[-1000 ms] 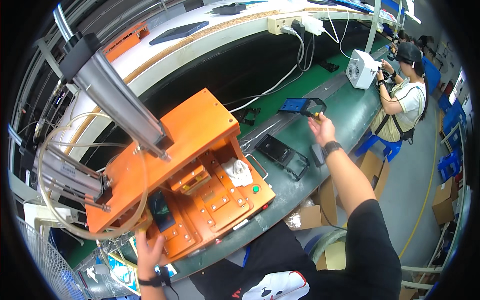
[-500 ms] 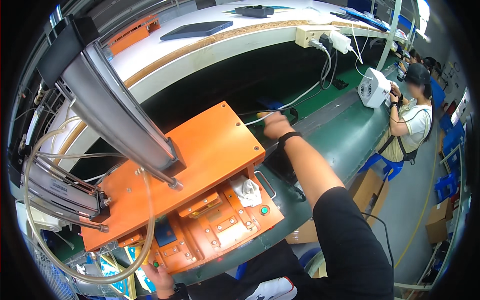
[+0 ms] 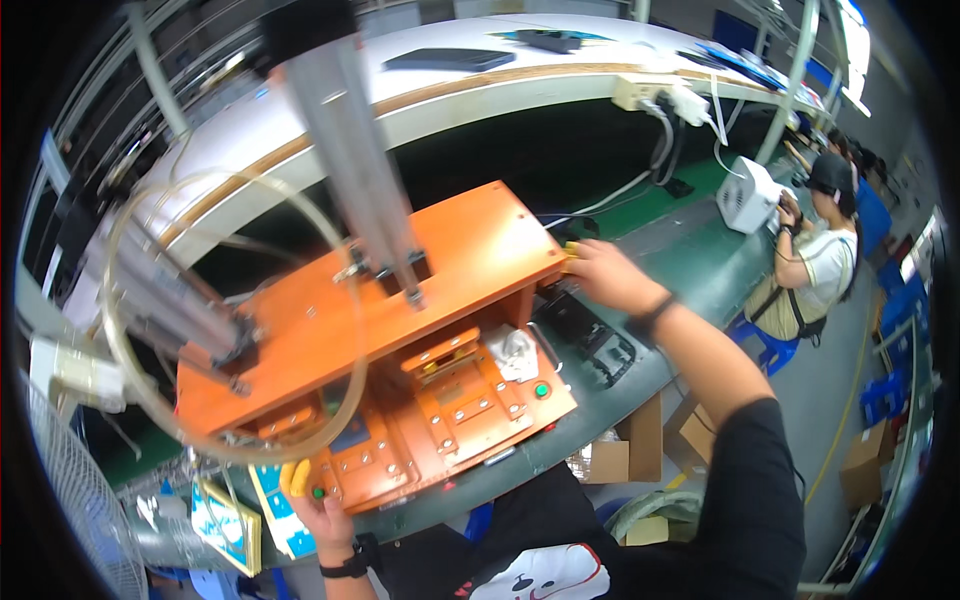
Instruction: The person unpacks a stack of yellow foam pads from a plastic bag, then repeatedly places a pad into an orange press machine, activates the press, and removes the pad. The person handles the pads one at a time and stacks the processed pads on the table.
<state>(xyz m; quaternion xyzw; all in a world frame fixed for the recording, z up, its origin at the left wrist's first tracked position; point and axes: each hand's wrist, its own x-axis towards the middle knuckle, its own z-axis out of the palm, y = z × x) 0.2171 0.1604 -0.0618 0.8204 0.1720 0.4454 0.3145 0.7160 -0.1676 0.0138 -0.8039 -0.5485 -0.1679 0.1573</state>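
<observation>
An orange press with two upright metal air cylinders stands before me. On its lower plate are screwed-down fixture blocks and a white crumpled cloth. My left hand is at the front left corner beside a green button, yellow covers on its fingertips. Its fingers and thumb are apart, holding nothing I can see. At the right end of the upper plate is my right hand, its fingers bent together and yellow at the tips. Whatever they may hold is hidden.
A flat black part lies on the green bench right of the press. A clear hose loops at the left above blue-and-yellow stacks. Cardboard boxes stand below. A person works at the right.
My right hand has drawn back from behind the press to the right end of its upper plate. My left hand stays by the front left corner. The whole view has shifted.
</observation>
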